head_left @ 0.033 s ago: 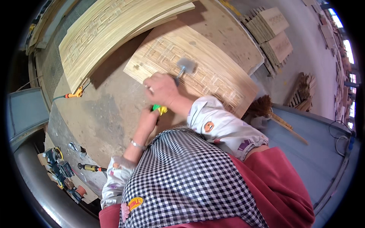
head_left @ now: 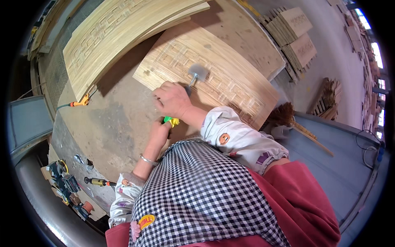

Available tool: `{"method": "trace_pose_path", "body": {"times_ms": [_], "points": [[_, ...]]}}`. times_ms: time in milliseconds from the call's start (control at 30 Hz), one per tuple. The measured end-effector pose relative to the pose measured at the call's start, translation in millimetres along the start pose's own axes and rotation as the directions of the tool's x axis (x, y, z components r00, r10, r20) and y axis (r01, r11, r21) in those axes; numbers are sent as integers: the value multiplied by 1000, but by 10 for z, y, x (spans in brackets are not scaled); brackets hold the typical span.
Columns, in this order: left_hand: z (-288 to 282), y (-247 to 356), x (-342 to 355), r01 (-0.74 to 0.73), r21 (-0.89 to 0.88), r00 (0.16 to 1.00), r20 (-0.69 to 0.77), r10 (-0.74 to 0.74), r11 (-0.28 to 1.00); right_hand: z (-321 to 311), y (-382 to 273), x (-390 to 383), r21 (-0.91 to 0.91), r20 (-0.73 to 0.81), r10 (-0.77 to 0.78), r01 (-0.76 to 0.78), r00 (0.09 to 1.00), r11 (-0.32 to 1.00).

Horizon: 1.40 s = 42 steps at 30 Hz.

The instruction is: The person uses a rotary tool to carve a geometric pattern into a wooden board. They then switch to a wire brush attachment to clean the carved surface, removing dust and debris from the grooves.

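Note:
A pale wooden panel [head_left: 230,66] with carved lattice relief lies angled on the worktop. My right hand [head_left: 173,99] is wrapped round a power tool with a metal shaft and a blurred, spinning-looking round brush head [head_left: 198,72], which is over the carving. My left hand [head_left: 158,131], lower and nearer my apron, grips a green and yellow part [head_left: 172,121], apparently of the same tool; the join is hidden by my right hand. A second carved panel [head_left: 98,57], curved and resting on another board, lies at the upper left.
The worktop [head_left: 111,131] has a hose with an orange connector [head_left: 82,100] and a brass-coloured tool [head_left: 98,182]. Dark power tools [head_left: 66,181] sit lower left. Stacked boards [head_left: 296,37] are at the right, above a bristle broom [head_left: 284,115] and a grey metal surface [head_left: 337,173].
Both my hands and the brush head have shifted very slightly left, with my hands a little lower. My grip and the panels look the same.

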State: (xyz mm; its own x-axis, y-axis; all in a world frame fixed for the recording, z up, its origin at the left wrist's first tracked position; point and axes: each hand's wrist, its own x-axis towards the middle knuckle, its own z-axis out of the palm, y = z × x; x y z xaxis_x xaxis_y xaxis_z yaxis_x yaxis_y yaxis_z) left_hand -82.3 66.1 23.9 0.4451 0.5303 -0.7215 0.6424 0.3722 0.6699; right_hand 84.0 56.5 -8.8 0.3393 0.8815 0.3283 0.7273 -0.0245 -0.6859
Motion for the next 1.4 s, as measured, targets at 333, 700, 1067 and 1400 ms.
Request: {"method": "trace_pose_path", "body": {"times_ms": [333,700,1067,1400], "points": [[175,238,245,-23,97,998,54,18,995,-171,169,31,10,36,55,-55,998,998],[154,192,148,-57,63,997,60,53,996,-33,200,-18,-102,46,-7,12,999,995],[346,369,261,-59,79,998,27,57,995,-305,326,79,19,-63,68,-67,996,998],[563,138,-133,32,9,999,35,-33,999,-401,191,-373,-36,129,144,-141,981,989]]}}
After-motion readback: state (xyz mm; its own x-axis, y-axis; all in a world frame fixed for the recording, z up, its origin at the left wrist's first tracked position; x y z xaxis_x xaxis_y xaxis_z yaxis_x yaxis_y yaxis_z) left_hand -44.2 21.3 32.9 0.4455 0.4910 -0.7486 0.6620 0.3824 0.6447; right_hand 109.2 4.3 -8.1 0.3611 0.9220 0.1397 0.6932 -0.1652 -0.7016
